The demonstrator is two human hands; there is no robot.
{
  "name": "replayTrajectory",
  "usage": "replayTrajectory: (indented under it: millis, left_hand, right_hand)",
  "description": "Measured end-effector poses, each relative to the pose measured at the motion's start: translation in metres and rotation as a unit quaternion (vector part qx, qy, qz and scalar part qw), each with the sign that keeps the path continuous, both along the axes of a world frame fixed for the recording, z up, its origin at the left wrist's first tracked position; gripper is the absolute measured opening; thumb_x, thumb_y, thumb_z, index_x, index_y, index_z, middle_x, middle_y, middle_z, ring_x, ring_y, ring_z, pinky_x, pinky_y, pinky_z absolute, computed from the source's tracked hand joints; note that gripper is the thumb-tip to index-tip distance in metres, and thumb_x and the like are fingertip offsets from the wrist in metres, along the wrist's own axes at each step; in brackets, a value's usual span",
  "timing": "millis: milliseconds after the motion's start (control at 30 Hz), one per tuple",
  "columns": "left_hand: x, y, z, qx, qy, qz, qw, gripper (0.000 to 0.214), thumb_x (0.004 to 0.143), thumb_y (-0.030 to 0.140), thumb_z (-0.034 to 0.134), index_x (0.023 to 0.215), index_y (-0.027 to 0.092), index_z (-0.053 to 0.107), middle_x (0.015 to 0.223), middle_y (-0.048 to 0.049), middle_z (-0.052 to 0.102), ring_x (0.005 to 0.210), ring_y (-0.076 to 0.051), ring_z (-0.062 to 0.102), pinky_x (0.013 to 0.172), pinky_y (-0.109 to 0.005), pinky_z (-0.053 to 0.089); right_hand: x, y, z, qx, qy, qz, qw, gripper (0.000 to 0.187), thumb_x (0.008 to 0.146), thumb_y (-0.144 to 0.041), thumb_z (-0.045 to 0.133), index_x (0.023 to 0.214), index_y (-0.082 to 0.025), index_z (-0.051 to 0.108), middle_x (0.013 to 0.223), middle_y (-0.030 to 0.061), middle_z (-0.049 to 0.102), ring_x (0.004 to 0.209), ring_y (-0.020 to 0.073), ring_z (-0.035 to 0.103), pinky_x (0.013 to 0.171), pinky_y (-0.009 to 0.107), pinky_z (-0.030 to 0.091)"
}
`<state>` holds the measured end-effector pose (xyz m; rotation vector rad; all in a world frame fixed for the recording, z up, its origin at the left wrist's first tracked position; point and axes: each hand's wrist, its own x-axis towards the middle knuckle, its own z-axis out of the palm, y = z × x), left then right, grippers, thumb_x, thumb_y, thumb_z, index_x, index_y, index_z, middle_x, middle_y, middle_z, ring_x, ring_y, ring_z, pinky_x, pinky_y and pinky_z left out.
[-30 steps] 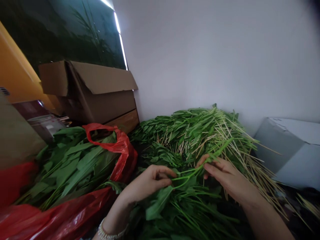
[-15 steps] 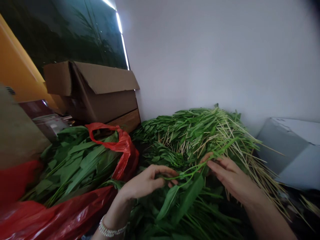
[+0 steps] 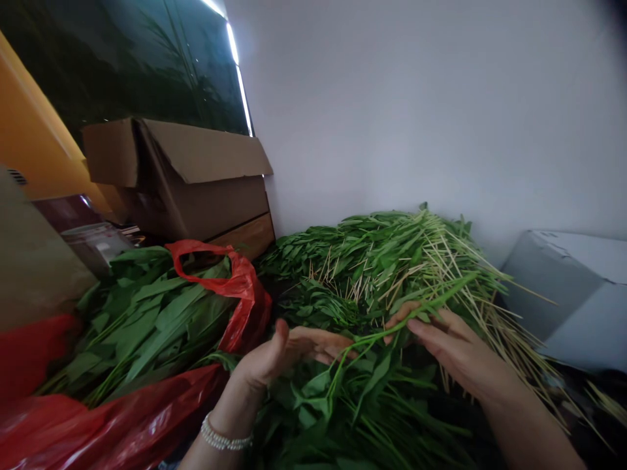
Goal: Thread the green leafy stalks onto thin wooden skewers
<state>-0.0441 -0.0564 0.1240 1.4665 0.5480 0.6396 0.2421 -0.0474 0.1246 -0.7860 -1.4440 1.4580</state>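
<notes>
Between the thumb and fingers of my right hand [image 3: 441, 336] is a leafy green stem, looking like water spinach [image 3: 377, 338], held over the near pile. My left hand [image 3: 294, 352] is open beside the stem's left end, thumb raised and fingers stretched out; its fingertips are close to the stem, and I cannot tell whether they touch it. Below both hands lies a pile of leafy stems [image 3: 392, 418]. Beyond them, a larger heap of greens [image 3: 353, 235] rests against the wall, its pale cut stems [image 3: 480, 313] fanning out to the right.
To the left, a red plastic bag [image 3: 245, 294] is full of broad green leaves [image 3: 161, 313]. Behind it stands an open cardboard box [image 3: 210, 202]. A white box [image 3: 563, 294] sits at the right, against the pale wall [image 3: 416, 104].
My left hand has loosened its pinch on the stem; its thumb has lifted and its fingers have straightened. The leaves hanging from the stem have dropped lower. My right hand keeps its hold.
</notes>
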Motion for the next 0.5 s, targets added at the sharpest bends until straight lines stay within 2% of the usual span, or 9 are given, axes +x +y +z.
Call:
replayTrajectory:
  millis: [33, 67, 133, 200, 300, 400, 500]
  left_hand:
    - [0.002, 0.001, -0.001, -0.001, 0.016, 0.017, 1.000, 0.100, 0.075, 0.086, 0.019, 0.123, 0.011, 0.064, 0.120, -0.0176, 0.066, 0.110, -0.031, 0.061, 0.099, -0.044, 0.042]
    - [0.005, 0.001, -0.001, 0.004, 0.044, 0.035, 0.998, 0.092, 0.081, 0.081, 0.019, 0.120, 0.012, 0.066, 0.116, -0.0158, 0.068, 0.107, -0.029, 0.062, 0.098, -0.042, 0.043]
    - [0.013, 0.002, -0.003, 0.044, 0.114, 0.077, 0.990, 0.063, 0.090, 0.063, 0.038, 0.114, 0.014, 0.069, 0.109, -0.0110, 0.072, 0.101, -0.025, 0.064, 0.093, -0.036, 0.046]
    - [0.021, 0.001, -0.006, 0.102, 0.170, 0.108, 0.974, 0.041, 0.089, 0.046, 0.053, 0.110, 0.015, 0.071, 0.103, -0.0065, 0.073, 0.096, -0.021, 0.064, 0.088, -0.030, 0.047]
    - [0.032, -0.005, -0.007, 0.185, 0.222, 0.119, 0.950, 0.029, 0.093, 0.033, 0.050, 0.101, 0.016, 0.072, 0.094, -0.0028, 0.072, 0.088, -0.017, 0.063, 0.078, -0.024, 0.046]
    - [0.038, -0.011, -0.005, 0.294, 0.282, 0.137, 0.903, 0.026, 0.095, 0.025, 0.045, 0.094, 0.018, 0.070, 0.090, -0.0016, 0.069, 0.085, -0.015, 0.060, 0.078, -0.023, 0.043]
    - [0.040, -0.014, -0.004, 0.394, 0.348, 0.168, 0.834, 0.025, 0.094, 0.018, 0.042, 0.088, 0.019, 0.066, 0.085, -0.0025, 0.066, 0.083, -0.016, 0.057, 0.077, -0.025, 0.041]
  right_hand:
    - [0.000, 0.000, 0.001, -0.001, 0.001, 0.002, 1.000, 0.016, 0.088, -0.034, 0.061, 0.100, -0.024, 0.066, 0.099, 0.0047, 0.070, 0.095, 0.0233, 0.064, 0.084, 0.036, 0.048]
    - [-0.001, -0.001, 0.001, -0.001, 0.000, 0.002, 1.000, 0.017, 0.088, -0.034, 0.061, 0.100, -0.023, 0.066, 0.099, 0.0050, 0.070, 0.096, 0.0235, 0.064, 0.085, 0.037, 0.048]
    - [-0.003, -0.001, 0.000, 0.002, -0.010, 0.003, 1.000, 0.018, 0.088, -0.034, 0.060, 0.101, -0.022, 0.066, 0.098, 0.0054, 0.070, 0.096, 0.0236, 0.064, 0.087, 0.037, 0.047]
    - [-0.006, -0.002, -0.002, 0.000, -0.024, 0.009, 1.000, 0.019, 0.089, -0.033, 0.060, 0.102, -0.022, 0.065, 0.097, 0.0055, 0.070, 0.095, 0.0232, 0.064, 0.088, 0.038, 0.047]
    - [-0.010, -0.002, -0.004, -0.009, -0.045, 0.017, 0.999, 0.019, 0.089, -0.034, 0.059, 0.102, -0.022, 0.065, 0.096, 0.0052, 0.070, 0.094, 0.0221, 0.064, 0.088, 0.037, 0.047]
    - [-0.012, -0.003, -0.004, 0.006, -0.072, 0.011, 0.997, 0.020, 0.089, -0.037, 0.059, 0.100, -0.022, 0.065, 0.096, 0.0045, 0.070, 0.095, 0.0215, 0.063, 0.089, 0.035, 0.046]
    - [-0.013, -0.003, -0.001, 0.017, -0.102, -0.025, 0.994, 0.020, 0.087, -0.040, 0.061, 0.095, -0.022, 0.066, 0.095, 0.0032, 0.069, 0.096, 0.0205, 0.062, 0.089, 0.032, 0.045]
